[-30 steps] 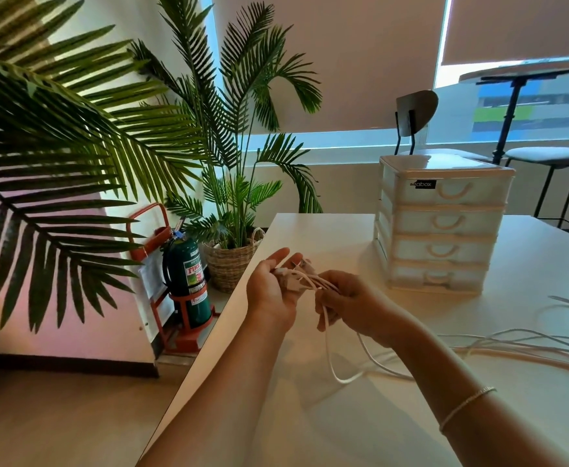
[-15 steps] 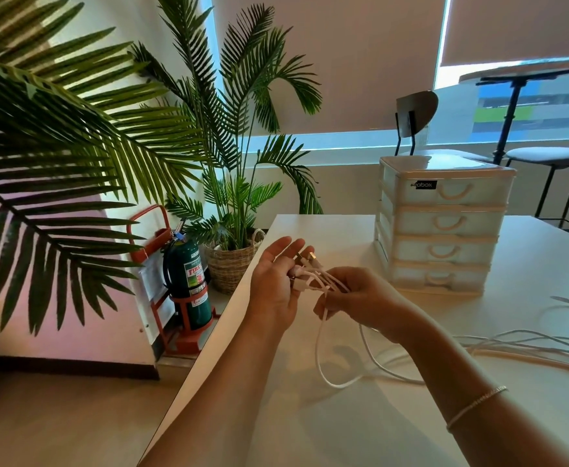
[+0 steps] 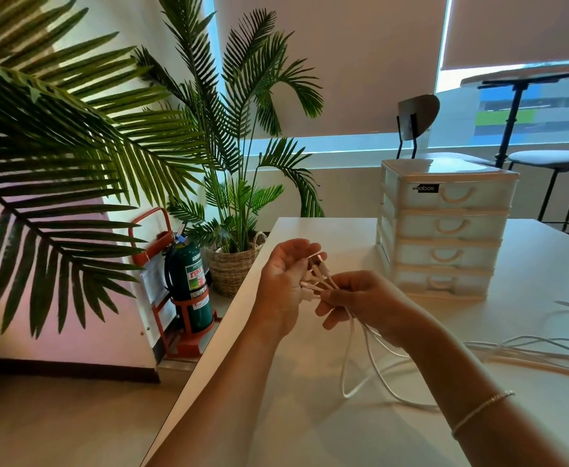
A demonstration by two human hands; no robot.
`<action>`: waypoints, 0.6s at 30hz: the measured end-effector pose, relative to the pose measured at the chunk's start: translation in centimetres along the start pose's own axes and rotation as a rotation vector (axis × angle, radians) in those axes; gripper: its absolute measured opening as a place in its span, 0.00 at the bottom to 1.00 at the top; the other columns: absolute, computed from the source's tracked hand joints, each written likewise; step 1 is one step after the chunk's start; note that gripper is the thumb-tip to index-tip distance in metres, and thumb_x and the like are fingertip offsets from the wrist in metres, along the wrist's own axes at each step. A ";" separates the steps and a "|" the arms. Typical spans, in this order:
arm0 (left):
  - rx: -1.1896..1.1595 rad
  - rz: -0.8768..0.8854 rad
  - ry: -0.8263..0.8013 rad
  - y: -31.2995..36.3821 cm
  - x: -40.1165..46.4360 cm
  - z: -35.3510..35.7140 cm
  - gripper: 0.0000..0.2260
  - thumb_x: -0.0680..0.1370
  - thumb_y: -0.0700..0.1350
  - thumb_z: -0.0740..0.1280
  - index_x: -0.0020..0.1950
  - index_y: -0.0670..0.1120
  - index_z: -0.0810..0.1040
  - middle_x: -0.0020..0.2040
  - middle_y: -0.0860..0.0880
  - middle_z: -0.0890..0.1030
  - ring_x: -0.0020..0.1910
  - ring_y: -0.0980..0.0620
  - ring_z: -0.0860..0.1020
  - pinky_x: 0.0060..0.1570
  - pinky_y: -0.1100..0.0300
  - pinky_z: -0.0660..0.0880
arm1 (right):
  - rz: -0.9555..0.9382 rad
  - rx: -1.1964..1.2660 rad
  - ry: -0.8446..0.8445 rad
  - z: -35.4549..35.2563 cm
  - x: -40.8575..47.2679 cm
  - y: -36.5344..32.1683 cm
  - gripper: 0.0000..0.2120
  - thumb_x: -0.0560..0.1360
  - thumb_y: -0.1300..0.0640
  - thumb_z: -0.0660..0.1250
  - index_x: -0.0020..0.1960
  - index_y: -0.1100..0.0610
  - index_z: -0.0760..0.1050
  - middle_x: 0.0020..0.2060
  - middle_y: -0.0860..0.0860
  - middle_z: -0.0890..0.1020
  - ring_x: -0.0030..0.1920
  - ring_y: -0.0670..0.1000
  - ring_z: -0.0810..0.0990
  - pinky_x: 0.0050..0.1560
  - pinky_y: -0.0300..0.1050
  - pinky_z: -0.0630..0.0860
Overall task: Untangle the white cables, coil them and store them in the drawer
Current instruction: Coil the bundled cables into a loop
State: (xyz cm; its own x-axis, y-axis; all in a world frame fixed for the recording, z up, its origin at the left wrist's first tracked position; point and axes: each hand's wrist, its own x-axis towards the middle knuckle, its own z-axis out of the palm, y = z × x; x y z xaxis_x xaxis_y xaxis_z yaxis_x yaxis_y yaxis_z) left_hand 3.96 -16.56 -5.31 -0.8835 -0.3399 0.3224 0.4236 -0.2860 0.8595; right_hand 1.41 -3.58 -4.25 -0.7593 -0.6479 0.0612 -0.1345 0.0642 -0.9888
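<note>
A palm frond (image 3: 50,170) fills nine o'clock; a potted palm (image 3: 239,183) in a wicker basket (image 3: 231,267) stands at eleven; a green extinguisher (image 3: 190,281) sits in a red stand (image 3: 175,332) beside it; a chair (image 3: 414,126), a stool (image 3: 559,160) and a round table (image 3: 525,75) stand at two.

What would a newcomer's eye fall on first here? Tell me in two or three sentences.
First, the two hands at centre: the right hand grips a bundle of white cables whose connector ends fan out against the open left hand. The cables trail rightward across the white table. Next, the white four-drawer unit standing on the table behind them, all drawers shut, and big palm fronds filling the left side.
</note>
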 end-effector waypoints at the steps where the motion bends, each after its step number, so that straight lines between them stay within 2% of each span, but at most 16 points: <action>1: -0.100 -0.045 0.038 0.0 0.0 0.1 0.10 0.80 0.35 0.56 0.52 0.47 0.73 0.49 0.47 0.81 0.50 0.49 0.81 0.41 0.57 0.79 | -0.005 -0.006 0.025 0.1 0.0 0.0 0.06 0.76 0.67 0.62 0.44 0.62 0.78 0.29 0.52 0.81 0.25 0.47 0.78 0.31 0.37 0.75; 3: -0.306 -0.149 0.118 0.1 0.2 0.1 0.07 0.80 0.41 0.58 0.56 0.46 0.72 0.49 0.45 0.81 0.49 0.46 0.81 0.48 0.50 0.79 | -0.023 -0.048 0.115 0.4 0.1 0.0 0.07 0.76 0.65 0.62 0.44 0.61 0.78 0.29 0.51 0.81 0.23 0.46 0.76 0.31 0.38 0.72; 6: -0.457 -0.255 0.129 0.0 0.2 -0.2 0.15 0.75 0.51 0.63 0.56 0.43 0.72 0.50 0.40 0.80 0.51 0.42 0.79 0.57 0.45 0.74 | -0.074 -0.048 0.279 0.7 0.3 -0.1 0.08 0.77 0.64 0.62 0.44 0.60 0.79 0.29 0.50 0.80 0.22 0.45 0.73 0.30 0.38 0.70; 8: -0.396 -0.304 0.019 -0.3 -0.1 -0.1 0.19 0.71 0.52 0.64 0.55 0.41 0.74 0.50 0.40 0.80 0.52 0.42 0.78 0.56 0.47 0.74 | -0.107 0.011 0.334 0.6 0.3 -0.1 0.08 0.77 0.64 0.62 0.43 0.60 0.80 0.29 0.50 0.80 0.22 0.45 0.73 0.28 0.37 0.70; 11: -0.216 -0.325 -0.107 -1.2 -0.3 0.3 0.16 0.77 0.50 0.59 0.58 0.40 0.75 0.52 0.41 0.80 0.51 0.47 0.80 0.48 0.53 0.77 | -0.119 0.064 0.301 0.4 0.1 -0.2 0.08 0.76 0.64 0.63 0.42 0.59 0.80 0.31 0.54 0.80 0.24 0.46 0.75 0.27 0.34 0.71; 14: -0.173 -0.300 -0.073 -1.7 0.0 0.4 0.16 0.81 0.49 0.55 0.58 0.39 0.75 0.51 0.42 0.82 0.46 0.50 0.82 0.47 0.57 0.80 | -0.079 0.046 0.256 0.4 -0.1 -0.3 0.08 0.76 0.62 0.63 0.42 0.59 0.80 0.32 0.55 0.81 0.25 0.46 0.77 0.28 0.35 0.74; 18: -0.160 -0.234 -0.009 -1.4 0.5 -0.1 0.16 0.81 0.48 0.53 0.54 0.40 0.75 0.46 0.43 0.83 0.45 0.48 0.82 0.51 0.52 0.77 | -0.029 0.066 0.252 0.2 -0.3 -0.6 0.08 0.77 0.62 0.62 0.43 0.58 0.80 0.34 0.55 0.83 0.28 0.50 0.78 0.33 0.38 0.76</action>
State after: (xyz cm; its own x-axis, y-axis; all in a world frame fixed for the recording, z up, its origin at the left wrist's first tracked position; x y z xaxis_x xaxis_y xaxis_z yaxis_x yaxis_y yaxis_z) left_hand 2.93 -16.38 -6.41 -0.9625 -0.2399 0.1268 0.2334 -0.4937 0.8377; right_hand 1.80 -3.57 -3.67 -0.8915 -0.4386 0.1131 -0.1226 -0.0068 -0.9924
